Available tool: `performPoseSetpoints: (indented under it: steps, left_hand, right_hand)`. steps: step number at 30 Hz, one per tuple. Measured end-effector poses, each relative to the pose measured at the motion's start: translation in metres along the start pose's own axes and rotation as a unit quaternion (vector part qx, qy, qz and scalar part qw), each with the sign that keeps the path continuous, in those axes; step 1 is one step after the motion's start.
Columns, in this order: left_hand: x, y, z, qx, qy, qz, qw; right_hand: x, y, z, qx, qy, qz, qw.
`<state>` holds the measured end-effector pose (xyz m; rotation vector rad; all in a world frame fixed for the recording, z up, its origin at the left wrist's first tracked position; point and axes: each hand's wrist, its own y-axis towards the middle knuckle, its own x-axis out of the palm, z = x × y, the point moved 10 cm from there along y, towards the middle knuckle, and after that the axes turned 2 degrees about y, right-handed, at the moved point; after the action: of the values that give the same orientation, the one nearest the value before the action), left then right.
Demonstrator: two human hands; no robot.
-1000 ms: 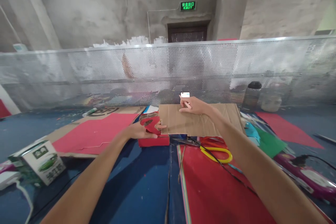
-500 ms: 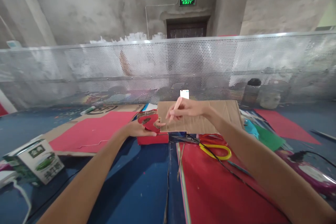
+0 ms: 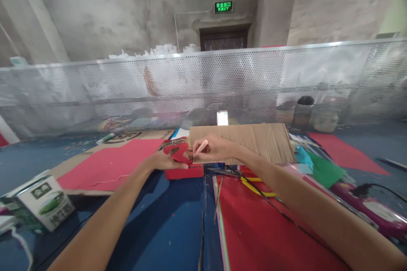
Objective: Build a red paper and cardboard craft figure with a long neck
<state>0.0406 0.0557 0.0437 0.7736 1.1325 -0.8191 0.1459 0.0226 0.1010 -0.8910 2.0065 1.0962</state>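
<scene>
Head view: blue table (image 3: 162,220) showing between left forearm (image 3: 104,207) and red paper (image 3: 254,228).
Left hand (image 3: 163,161): holding red cutout (image 3: 180,152) above red box (image 3: 183,172).
Right hand (image 3: 211,148): fingers narrowed over cardboard (image 3: 254,139), left end; cannot tell if gripping.
Scissors (image 3: 262,193): partly behind right forearm (image 3: 295,188).

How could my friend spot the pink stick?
Find the blue table, then the brown cardboard beyond the red sheet. At the cardboard's left end, the right hand grips the stick: slim, pale pink, unlike the red cutout beside it.
</scene>
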Motion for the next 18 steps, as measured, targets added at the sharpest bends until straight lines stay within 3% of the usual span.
performPoseSetpoints:
  steps: [9,18]
  left_hand:
    - [-0.002,0.003,0.011,0.019,0.004,-0.006,1.000]
    - [-0.002,0.000,0.001,0.005,-0.001,0.011,1.000]
  right_hand:
    - [0.001,-0.001,-0.001,-0.012,-0.022,0.004,1.000]
    - [0.003,-0.001,-0.009,-0.043,-0.085,-0.006,0.995]
